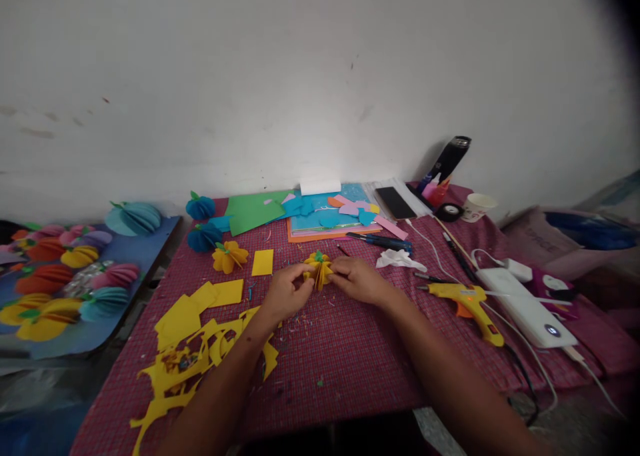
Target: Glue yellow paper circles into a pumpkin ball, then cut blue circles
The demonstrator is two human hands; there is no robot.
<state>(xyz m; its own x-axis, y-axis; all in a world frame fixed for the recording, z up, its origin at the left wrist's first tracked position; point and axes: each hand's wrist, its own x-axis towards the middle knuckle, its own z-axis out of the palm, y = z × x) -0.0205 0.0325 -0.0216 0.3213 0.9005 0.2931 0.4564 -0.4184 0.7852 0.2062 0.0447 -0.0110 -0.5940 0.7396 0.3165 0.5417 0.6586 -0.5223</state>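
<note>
A small yellow paper pumpkin [319,273] with folded ribs and a green top is held between my two hands at the middle of the table. My left hand [291,291] pinches its left side with thumb and fingertips. On the other side, the fingers of my right hand [357,279] are closed on its edge. A yellow paper pumpkin [229,257] and two blue ones, an upper [201,207] and a lower [205,237], stand to the left. Beside my left hand lies a yellow paper rectangle [263,263].
Yellow paper offcuts [173,376] cover the table's left front. At right lie a yellow glue gun [470,299], a white power bank [527,309] and cables. Behind my hands are a box cutter [380,241], coloured sheets [255,211] and a phone [395,203]. A blue board [150,253] carries several paper pumpkins.
</note>
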